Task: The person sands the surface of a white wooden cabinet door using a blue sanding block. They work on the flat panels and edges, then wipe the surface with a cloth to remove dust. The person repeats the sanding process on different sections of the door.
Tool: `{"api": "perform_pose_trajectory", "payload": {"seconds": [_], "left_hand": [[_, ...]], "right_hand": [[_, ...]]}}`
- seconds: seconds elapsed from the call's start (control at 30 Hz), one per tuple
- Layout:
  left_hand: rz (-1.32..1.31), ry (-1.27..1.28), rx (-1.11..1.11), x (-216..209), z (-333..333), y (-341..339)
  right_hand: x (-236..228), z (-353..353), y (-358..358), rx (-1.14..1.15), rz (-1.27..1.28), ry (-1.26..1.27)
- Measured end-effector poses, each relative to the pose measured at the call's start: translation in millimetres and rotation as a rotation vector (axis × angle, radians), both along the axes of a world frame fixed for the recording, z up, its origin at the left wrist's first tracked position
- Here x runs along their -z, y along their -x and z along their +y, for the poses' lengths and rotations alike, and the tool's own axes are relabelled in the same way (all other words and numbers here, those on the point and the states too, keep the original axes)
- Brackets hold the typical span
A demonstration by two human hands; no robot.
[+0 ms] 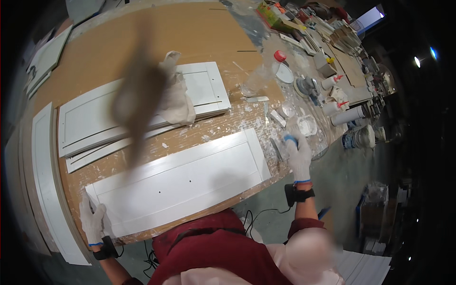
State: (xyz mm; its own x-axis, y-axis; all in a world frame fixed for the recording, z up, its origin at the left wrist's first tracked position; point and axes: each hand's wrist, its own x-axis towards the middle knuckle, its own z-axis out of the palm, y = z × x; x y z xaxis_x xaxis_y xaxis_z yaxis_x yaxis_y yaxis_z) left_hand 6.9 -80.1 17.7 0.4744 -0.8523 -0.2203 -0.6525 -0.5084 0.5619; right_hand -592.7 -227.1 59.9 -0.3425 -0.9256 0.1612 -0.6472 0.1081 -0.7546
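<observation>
A white framed panel (190,178) with two small dark holes lies along the near edge of the bench. My left hand (92,221), in a white knit glove, rests at the panel's left end, thumb apart from the stretched fingers. Off the panel's right end, my gloved right hand (299,156) is closed around a small blue thing (289,138), mostly hidden by the fingers. Just beyond that hand sits a round dish of white paste (307,126). Close by lie a flat scraper blade (275,148) and a small white block (278,118).
Stacked white panels (95,121) lie farther back with a crumpled cloth (178,102) on top. Upright panels (52,185) line the left side. A red-capped clear bottle (259,76), a sander (306,88) and glue bottles (330,81) crowd the right. A blurred dark shape (140,90) hangs in front.
</observation>
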Motion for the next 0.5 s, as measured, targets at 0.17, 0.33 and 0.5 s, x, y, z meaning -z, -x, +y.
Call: {"api": "perform_pose_trajectory", "payload": {"seconds": [0.17, 0.33, 0.5], "left_hand": [[-0.052, 0.012, 0.016, 7.5, -4.5, 7.1], [-0.058, 0.026, -0.044, 3.2, -10.4, 24.5], [0.017, 0.033, -0.122, 14.4, -6.3, 19.0]], "right_hand": [[-33.5, -77.0, 11.6, 0.031, 0.755, -0.040], [-20.3, -118.5, 46.9, -0.036, 0.925, -0.105], [-4.1, -137.6, 63.7, -0.148, 0.972, -0.247]]}}
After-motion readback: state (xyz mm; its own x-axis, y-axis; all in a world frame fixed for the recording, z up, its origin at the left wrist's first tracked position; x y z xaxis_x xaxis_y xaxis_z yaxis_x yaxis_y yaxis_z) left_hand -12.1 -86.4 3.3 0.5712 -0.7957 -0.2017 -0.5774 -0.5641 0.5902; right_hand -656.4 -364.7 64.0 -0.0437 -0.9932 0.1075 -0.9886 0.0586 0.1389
